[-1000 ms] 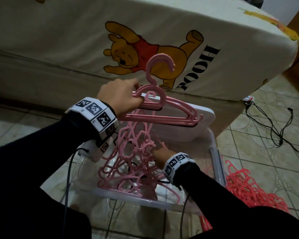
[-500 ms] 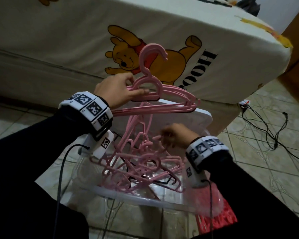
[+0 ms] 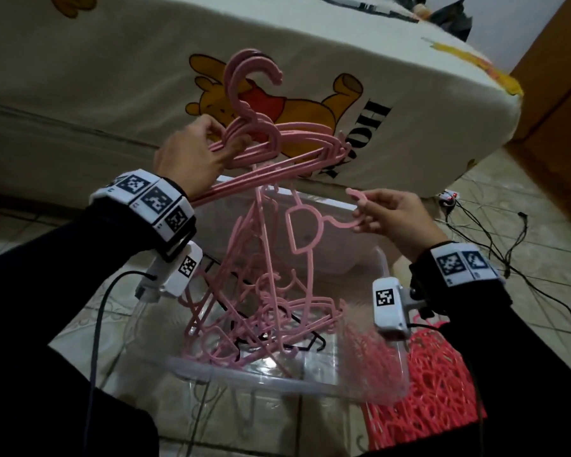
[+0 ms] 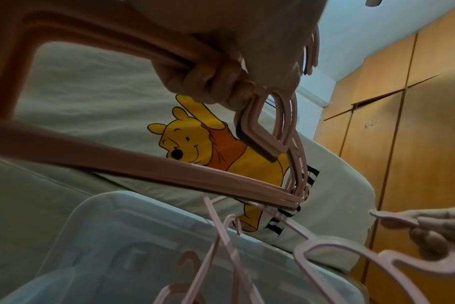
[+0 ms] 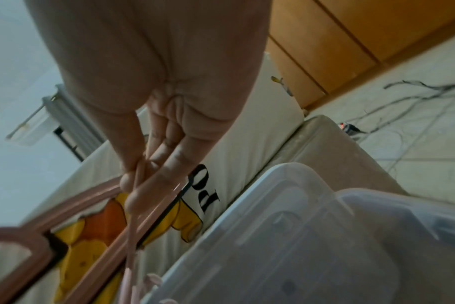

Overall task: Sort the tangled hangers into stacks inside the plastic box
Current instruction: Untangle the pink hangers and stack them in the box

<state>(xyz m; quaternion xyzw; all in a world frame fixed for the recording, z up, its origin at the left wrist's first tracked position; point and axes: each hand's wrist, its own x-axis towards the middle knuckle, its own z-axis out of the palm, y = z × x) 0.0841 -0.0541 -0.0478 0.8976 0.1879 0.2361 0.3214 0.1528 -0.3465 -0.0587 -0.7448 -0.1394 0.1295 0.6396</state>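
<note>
Stack of thin pink plastic hangers gripped by the left hand above the clear plastic box, one curved hook pinched by the right hand, tangled pink hangers dangling into the box

pink hangers, clear plastic box, coral-red hangers, cream bear-print sheet

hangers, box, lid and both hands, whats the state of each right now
left hand: grips the aligned bunch of pink hangers, held up above the box
right hand: pinches the hook of one pink hanger, lifted partly out of the tangle
tangled pink hangers: still knotted, in the box
plastic box: open
lid: off, behind the box
red hangers: piled on the floor outside
</note>
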